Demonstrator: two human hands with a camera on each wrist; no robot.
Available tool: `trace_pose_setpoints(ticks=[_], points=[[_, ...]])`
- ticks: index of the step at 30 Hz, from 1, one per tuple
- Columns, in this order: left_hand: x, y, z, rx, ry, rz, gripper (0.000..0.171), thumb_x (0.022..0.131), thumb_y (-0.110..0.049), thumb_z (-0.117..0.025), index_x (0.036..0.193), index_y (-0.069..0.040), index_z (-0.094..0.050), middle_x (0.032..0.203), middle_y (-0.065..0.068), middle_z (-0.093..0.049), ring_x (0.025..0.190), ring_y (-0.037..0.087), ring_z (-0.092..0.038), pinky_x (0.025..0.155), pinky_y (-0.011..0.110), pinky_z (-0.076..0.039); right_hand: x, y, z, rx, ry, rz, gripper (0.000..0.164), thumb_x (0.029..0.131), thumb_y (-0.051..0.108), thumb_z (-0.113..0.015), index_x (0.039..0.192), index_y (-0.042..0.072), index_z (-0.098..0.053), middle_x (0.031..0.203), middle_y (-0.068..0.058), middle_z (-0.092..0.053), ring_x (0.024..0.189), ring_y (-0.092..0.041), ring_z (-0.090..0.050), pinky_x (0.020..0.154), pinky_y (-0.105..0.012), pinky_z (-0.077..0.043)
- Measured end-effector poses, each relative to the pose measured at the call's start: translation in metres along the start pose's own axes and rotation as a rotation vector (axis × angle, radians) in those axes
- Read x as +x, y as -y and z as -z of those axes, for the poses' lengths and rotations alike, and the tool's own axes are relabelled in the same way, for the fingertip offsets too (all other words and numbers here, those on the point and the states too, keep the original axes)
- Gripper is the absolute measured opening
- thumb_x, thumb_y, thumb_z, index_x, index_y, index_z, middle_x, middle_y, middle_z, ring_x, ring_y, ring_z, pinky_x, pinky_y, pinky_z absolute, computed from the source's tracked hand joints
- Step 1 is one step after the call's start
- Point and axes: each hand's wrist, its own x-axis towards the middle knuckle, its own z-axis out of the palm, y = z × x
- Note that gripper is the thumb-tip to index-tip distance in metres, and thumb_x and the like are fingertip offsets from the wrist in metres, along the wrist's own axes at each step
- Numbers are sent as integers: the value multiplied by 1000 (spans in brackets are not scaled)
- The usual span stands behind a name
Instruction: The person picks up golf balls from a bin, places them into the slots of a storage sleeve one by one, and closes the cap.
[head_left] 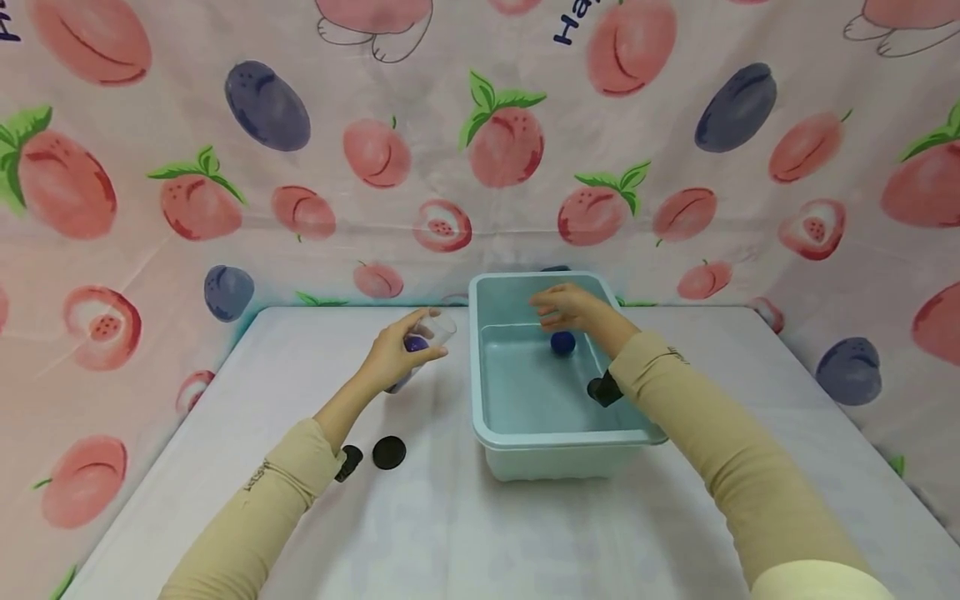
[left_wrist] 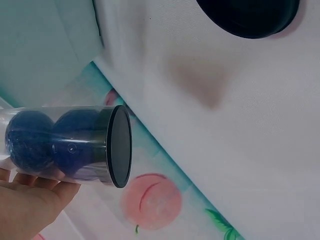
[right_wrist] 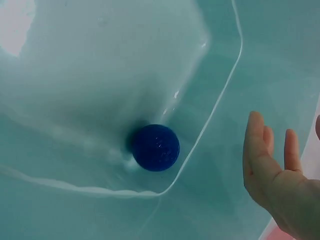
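Observation:
My left hand [head_left: 395, 350] grips a clear plastic tube [head_left: 442, 328], tilted just left of the bin. Inside the tube, two dark blue balls [left_wrist: 75, 142] sit against its black end cap [left_wrist: 120, 146] in the left wrist view. The other end of the tube points toward the bin. Over the far part of the light blue bin [head_left: 555, 438] hovers my right hand [head_left: 567, 307], fingers loosely bent and holding nothing. A single blue ball [right_wrist: 156, 147] lies on the bin floor in a corner, below and apart from that hand.
A round black lid [head_left: 389, 452] lies on the white table [head_left: 450, 533], left of the bin. Black wrist cameras show at both cuffs. Behind the table's far edge hangs a fruit-printed cloth [head_left: 510, 233].

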Motion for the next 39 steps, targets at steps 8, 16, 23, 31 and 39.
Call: trace_pose_setpoints(ticks=[8, 16, 23, 31, 39], points=[[-5, -3, 0, 1, 19, 22, 60, 85, -26, -71, 138, -16, -44, 121, 19, -61, 114, 36, -57, 93, 54, -48, 6, -8, 2, -44, -105, -78, 63, 97, 17, -48, 148, -2, -17, 146, -27, -32, 132, -39, -37, 105, -41, -42], [-7, 0, -1, -10, 24, 43, 60, 85, -26, -71, 138, -17, -45, 122, 18, -61, 113, 35, -57, 93, 52, -48, 9, -11, 4, 8, -102, -157, 67, 96, 21, -47, 150, 4, -13, 153, -23, -19, 140, -41, -23, 110, -46, -34], [-6, 2, -2, 0, 16, 26, 60, 85, -26, -71, 138, -17, -44, 121, 19, -61, 113, 36, -57, 93, 52, -48, 44, -23, 17, -69, -72, -177, 81, 92, 29, -57, 151, 5, -7, 153, -26, -18, 138, -46, -22, 104, -52, -40], [-6, 0, -4, -17, 17, 6, 58, 84, -22, -71, 136, -15, -46, 118, 20, -62, 111, 36, -58, 93, 51, -48, 34, -23, 6, -73, -99, -204, 76, 96, 28, -49, 150, 1, -3, 155, -27, -7, 142, -47, -8, 111, -56, -27], [-7, 1, -6, -21, 14, -16, 57, 84, -23, -72, 134, -16, -47, 116, 19, -63, 111, 34, -59, 92, 50, -49, 94, -54, 23, -133, -156, -222, 90, 90, 32, -61, 150, 1, 0, 155, -26, -8, 140, -46, -16, 100, -55, -42]])
